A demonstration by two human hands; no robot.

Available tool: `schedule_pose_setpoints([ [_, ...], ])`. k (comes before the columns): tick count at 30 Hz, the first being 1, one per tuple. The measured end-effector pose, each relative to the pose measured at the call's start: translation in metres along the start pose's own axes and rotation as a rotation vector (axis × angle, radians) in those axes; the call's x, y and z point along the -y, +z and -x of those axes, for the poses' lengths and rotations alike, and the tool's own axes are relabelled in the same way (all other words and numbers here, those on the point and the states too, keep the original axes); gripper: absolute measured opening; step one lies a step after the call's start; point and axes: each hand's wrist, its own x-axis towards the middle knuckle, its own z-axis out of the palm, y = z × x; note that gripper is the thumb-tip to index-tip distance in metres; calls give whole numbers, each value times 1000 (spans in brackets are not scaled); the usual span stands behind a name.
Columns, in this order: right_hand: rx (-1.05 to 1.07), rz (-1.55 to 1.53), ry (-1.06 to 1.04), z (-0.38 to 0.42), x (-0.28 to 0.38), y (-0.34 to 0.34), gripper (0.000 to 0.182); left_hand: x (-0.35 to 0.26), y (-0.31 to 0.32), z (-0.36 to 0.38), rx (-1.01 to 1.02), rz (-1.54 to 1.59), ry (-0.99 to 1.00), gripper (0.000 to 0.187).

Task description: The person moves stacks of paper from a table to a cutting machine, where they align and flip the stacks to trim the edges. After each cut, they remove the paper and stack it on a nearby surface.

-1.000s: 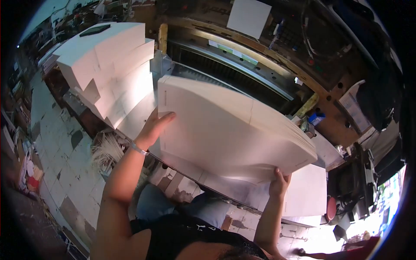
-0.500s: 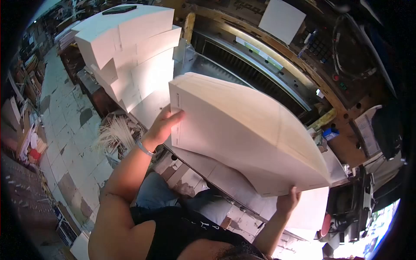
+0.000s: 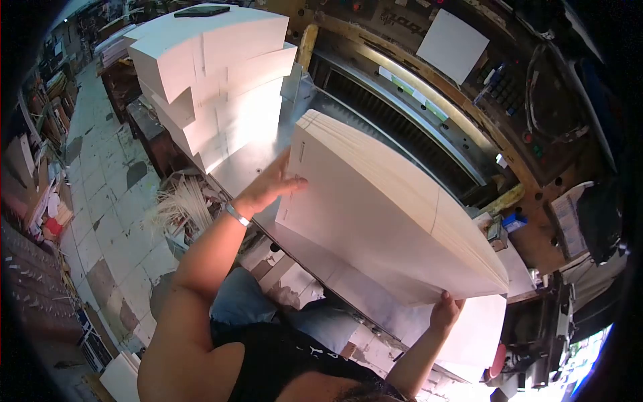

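I hold a thick ream of large white paper sheets [image 3: 382, 214], tilted up on its long edge above the metal table [image 3: 248, 164] of a cutting machine. My left hand [image 3: 271, 184] grips the ream's left end, thumb across the front face. At the lower right corner my right hand [image 3: 445, 309] holds the stack from below. The ream bends slightly between both hands. A silver bracelet circles my left wrist.
A tall, staggered pile of white paper [image 3: 214, 80] stands at the table's left, with a dark phone [image 3: 201, 11] on top. The cutter's blade opening [image 3: 408, 114] runs behind the ream. More flat sheets [image 3: 475, 335] lie at right. Paper trimmings [image 3: 177, 204] litter the tiled floor.
The ream has swung from lying broadly toward me to tilting more upright and rightward. My left hand moved right along with its end; my right hand stayed under the lower corner.
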Motion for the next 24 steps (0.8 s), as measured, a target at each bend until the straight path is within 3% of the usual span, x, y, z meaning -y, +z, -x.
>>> schedule_pose_setpoints([
  [3,-119,-47,15,3,-10,8,58,6,6,-2,-18,46,-56,55],
  [6,1,-72,-18,-7,-18,-21,51,0,13,-4,-32,96,-41,43],
  [7,-100,-58,-62,-7,5,19,45,-3,13,-7,-39,101,-9,39],
  [10,-30,-17,5,-4,12,8,45,-12,9,-2,-20,99,-59,43],
  [13,-97,14,0,7,10,6,47,-20,4,-2,-50,123,40,43],
  [21,-164,37,-58,-1,14,35,47,5,17,1,-61,-39,-5,28],
  [24,-189,26,-23,2,19,28,64,-3,20,4,-103,-7,-6,31],
])
